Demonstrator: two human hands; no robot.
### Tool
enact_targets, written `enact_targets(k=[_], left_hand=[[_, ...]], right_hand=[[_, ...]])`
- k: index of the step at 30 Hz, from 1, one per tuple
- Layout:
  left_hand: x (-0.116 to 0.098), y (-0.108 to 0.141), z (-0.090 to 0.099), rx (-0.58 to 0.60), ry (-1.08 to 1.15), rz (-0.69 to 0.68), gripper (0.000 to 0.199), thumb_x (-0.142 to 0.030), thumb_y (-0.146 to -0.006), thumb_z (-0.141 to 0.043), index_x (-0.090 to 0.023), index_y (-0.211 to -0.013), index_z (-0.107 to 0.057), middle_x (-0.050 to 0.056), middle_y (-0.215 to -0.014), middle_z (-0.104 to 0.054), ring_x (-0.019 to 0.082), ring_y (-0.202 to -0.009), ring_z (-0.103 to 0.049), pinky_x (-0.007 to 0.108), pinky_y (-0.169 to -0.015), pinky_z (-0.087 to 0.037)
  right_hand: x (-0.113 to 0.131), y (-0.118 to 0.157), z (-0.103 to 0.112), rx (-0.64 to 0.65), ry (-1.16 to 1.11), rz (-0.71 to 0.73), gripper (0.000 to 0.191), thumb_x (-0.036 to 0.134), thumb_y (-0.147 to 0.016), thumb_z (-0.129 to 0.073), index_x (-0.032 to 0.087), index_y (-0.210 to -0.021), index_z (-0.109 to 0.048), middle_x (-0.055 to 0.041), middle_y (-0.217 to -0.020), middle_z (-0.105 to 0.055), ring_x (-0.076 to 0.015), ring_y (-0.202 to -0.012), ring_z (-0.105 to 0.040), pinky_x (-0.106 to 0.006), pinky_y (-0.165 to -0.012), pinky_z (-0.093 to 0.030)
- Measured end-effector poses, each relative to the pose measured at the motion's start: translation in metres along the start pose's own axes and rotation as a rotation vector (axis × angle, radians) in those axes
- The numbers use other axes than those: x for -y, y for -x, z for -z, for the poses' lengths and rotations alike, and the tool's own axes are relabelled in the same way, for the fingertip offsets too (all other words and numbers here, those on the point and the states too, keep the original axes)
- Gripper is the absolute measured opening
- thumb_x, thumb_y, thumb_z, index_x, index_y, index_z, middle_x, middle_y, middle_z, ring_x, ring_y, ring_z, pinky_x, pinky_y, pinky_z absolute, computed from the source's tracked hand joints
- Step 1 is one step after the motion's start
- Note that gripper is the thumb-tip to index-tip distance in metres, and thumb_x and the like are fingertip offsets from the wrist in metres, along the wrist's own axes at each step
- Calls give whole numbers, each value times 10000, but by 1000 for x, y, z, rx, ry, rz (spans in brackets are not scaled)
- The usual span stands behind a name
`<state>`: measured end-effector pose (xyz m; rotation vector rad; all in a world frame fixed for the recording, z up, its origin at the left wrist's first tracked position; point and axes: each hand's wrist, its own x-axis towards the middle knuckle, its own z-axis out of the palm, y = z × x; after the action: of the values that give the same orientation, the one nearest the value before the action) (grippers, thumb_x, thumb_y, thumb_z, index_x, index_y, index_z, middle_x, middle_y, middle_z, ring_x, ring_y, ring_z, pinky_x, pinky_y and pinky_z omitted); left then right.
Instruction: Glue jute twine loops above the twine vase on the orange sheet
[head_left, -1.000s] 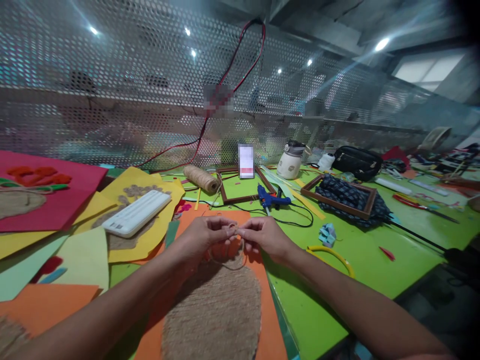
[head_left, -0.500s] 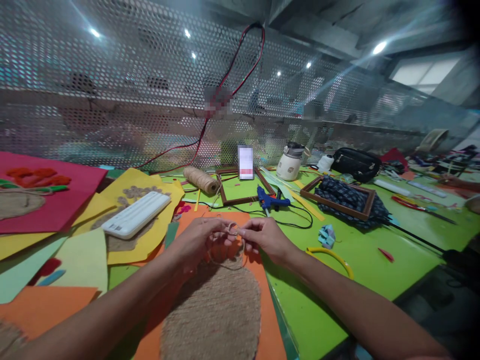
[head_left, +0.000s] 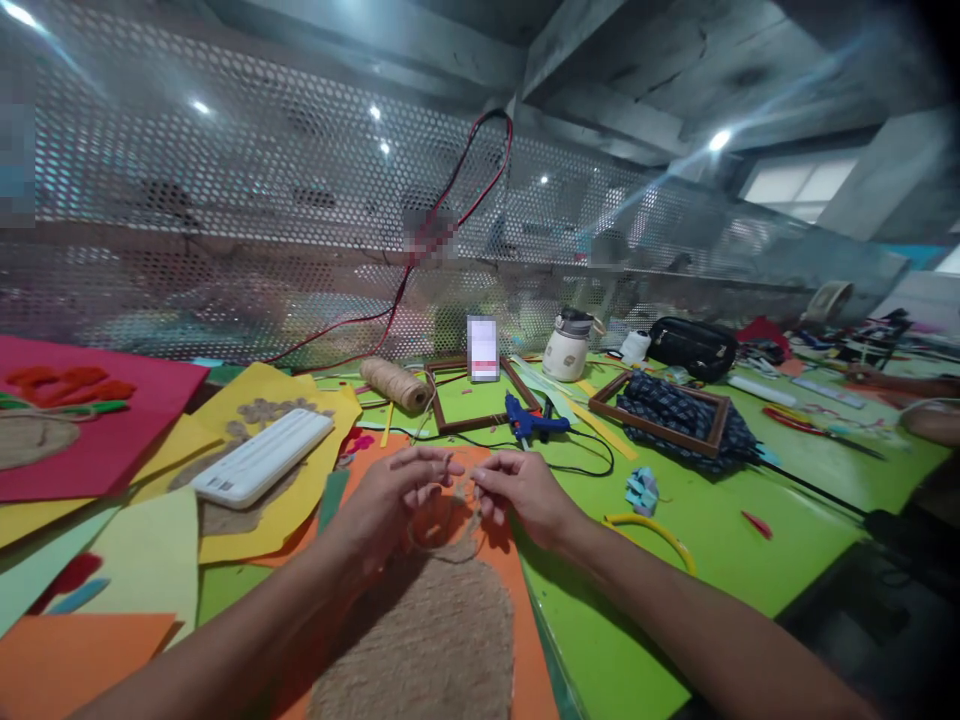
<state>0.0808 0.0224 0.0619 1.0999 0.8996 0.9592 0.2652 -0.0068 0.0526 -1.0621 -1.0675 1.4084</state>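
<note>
A large twine-covered shape lies on an orange sheet in front of me. Above its narrow top, my right hand pinches a thin piece of twine, which hangs in a loop over the shape. My left hand is just left of it, its fingers curved and apart near the twine; whether the fingertips touch the strand is too small to tell. Beyond the hands are a twine spool and a blue glue gun.
Behind stand a phone, a bottle and an empty wooden frame. A second frame rests on a folded umbrella at right. On the left, a white power bank lies on yellow paper.
My left hand's fingers have spread and drawn slightly away from my right hand, which keeps its pinch. The view has tilted up a little.
</note>
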Motion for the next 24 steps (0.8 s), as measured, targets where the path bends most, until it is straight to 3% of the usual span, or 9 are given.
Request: enact_targets(k=[5, 10, 14, 17, 21, 24], left_hand=[[-2, 9, -11, 12, 64, 47, 314, -259, -629, -877, -172, -855, -679, 33, -850, -743, 172, -750, -678, 283, -684, -517], [-16, 15, -14, 35, 55, -23, 290, -274, -602, -833, -138, -833, -725, 70, -830, -769, 160, -776, -661, 252, -719, -490], [-18, 13, -12, -74, 20, -11, 269, -380, -636, -714, -156, -784, -720, 81, -791, -771, 186, -762, -664, 287, -739, -496], [-16, 12, -14, -119, -77, -8, 278, -412, -657, -737, -145, -732, -744, 104, -803, -776, 196, -743, -644, 291, -695, -467], [-22, 26, -26, -78, -253, -96, 363, -524, -700, -777, -181, -813, -815, 110, -930, -805, 271, -910, -682, 337, -803, -496], [-27, 39, -37, -54, -341, -208, 301, -507, -676, -815, -247, -825, -836, 70, -953, -815, 313, -1039, -681, 363, -911, -505]], right_hand=[[9, 2, -4, -34, -21, 60, 480, 530, -577, -915, 144, -700, -658, -2, -580, -662, -94, -450, -575, -196, -400, -418], [21, 9, -6, -51, 63, 90, 451, 512, -605, -897, 152, -712, -648, 8, -563, -649, -92, -458, -558, -196, -413, -386], [34, 12, -11, -50, 95, 139, 403, 485, -619, -861, 163, -704, -635, 2, -598, -661, -99, -459, -553, -210, -413, -371], [43, 14, -14, -91, 171, 218, 328, 448, -670, -816, 181, -707, -628, 18, -581, -633, -104, -456, -529, -227, -429, -366], [38, 22, -16, -234, 377, 369, 233, 354, -739, -750, 203, -637, -606, 32, -557, -573, -119, -514, -512, -258, -521, -399], [23, 34, -20, -264, 497, 438, 200, 284, -757, -718, 213, -621, -591, 33, -576, -562, -128, -555, -500, -265, -557, -394]])
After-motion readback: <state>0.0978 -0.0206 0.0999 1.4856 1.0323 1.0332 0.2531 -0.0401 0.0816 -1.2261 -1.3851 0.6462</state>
